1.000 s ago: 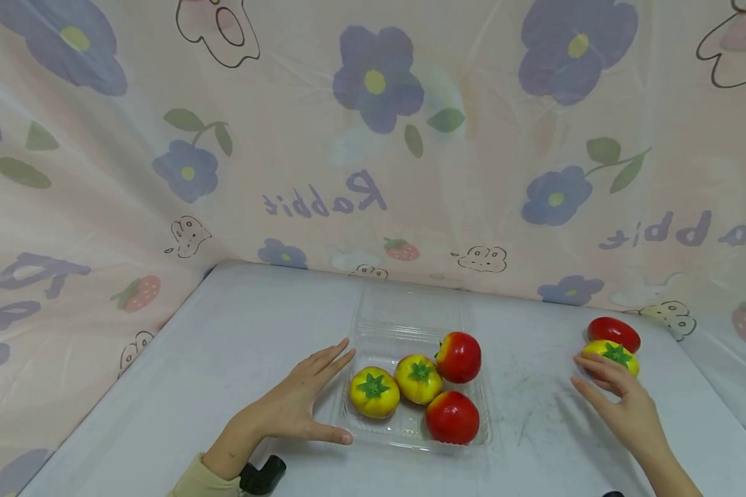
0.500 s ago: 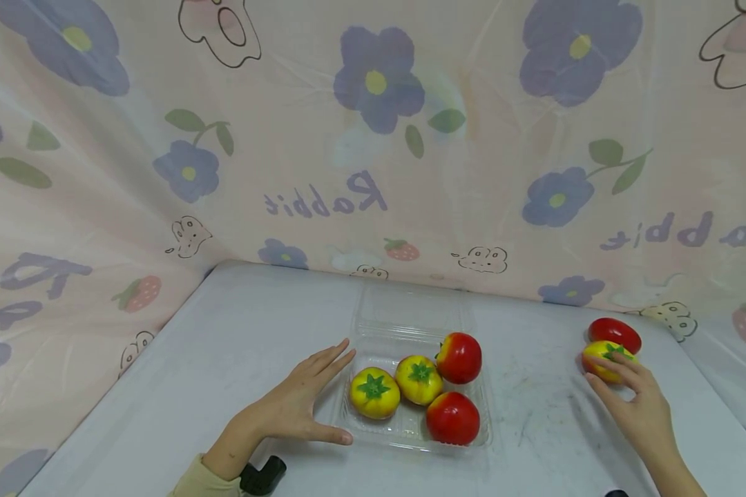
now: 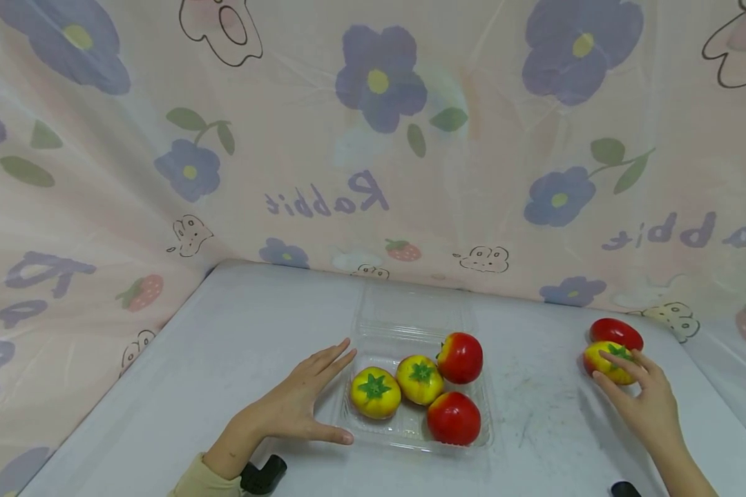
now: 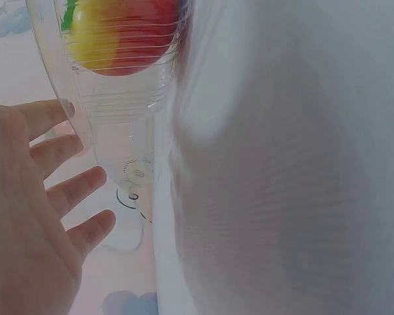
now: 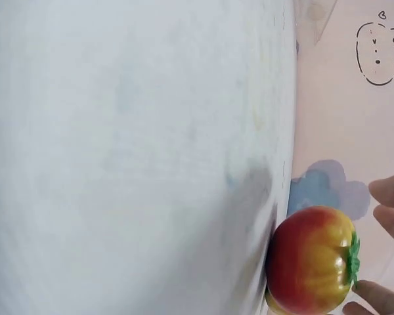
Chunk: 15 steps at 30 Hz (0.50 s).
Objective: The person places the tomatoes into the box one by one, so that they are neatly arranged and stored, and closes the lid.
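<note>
In the head view my right hand (image 3: 646,400) is over a yellow-and-red toy tomato (image 3: 609,362) with a green star-shaped calyx. Thumb and fingers are spread over its near side; the right wrist view has the fingers apart, one tip right at the calyx of the tomato (image 5: 308,262). Spread wide, my left hand (image 3: 292,400) stays beside the left wall of a clear plastic clamshell box (image 3: 404,442). Two yellow-topped tomatoes (image 3: 375,393) and two red-sided ones (image 3: 454,419) sit inside. The left wrist view shows fingertips (image 4: 92,226) close to the clear wall.
A smooth red fruit (image 3: 617,334) lies just behind the tomato at my right hand. The box's lid (image 3: 416,307) is folded back toward the rear. A white cloth (image 3: 255,310) covers the table, and a patterned curtain (image 3: 286,138) rises behind it.
My right hand has shifted right, from the tomato's left side to its near right side, uncovering more of it. My left hand and the box have kept their places.
</note>
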Tool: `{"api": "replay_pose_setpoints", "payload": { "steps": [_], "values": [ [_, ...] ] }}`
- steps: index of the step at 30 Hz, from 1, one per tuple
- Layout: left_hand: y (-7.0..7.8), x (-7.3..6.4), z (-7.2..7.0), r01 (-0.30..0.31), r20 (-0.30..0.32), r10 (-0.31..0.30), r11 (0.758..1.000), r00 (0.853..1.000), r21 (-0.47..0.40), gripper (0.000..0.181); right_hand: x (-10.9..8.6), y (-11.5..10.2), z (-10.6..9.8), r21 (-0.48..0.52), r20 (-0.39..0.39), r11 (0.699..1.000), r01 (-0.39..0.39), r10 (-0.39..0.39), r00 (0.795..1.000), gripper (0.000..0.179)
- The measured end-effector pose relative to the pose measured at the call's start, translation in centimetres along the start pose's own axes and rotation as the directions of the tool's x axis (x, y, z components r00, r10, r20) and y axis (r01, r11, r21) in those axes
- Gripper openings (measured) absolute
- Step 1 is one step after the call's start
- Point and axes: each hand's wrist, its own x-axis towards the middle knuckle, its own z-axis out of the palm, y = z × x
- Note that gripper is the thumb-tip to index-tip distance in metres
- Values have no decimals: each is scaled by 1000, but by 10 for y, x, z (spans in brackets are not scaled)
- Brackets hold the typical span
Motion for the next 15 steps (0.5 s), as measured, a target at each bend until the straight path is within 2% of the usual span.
{"api": "replay_pose_setpoints", "payload": {
  "steps": [15],
  "values": [
    [-1,0,0,-2,6,2,1000,1000,3,111,13,6,-3,-18,37,1000,0,1,999,59]
  ]
}}
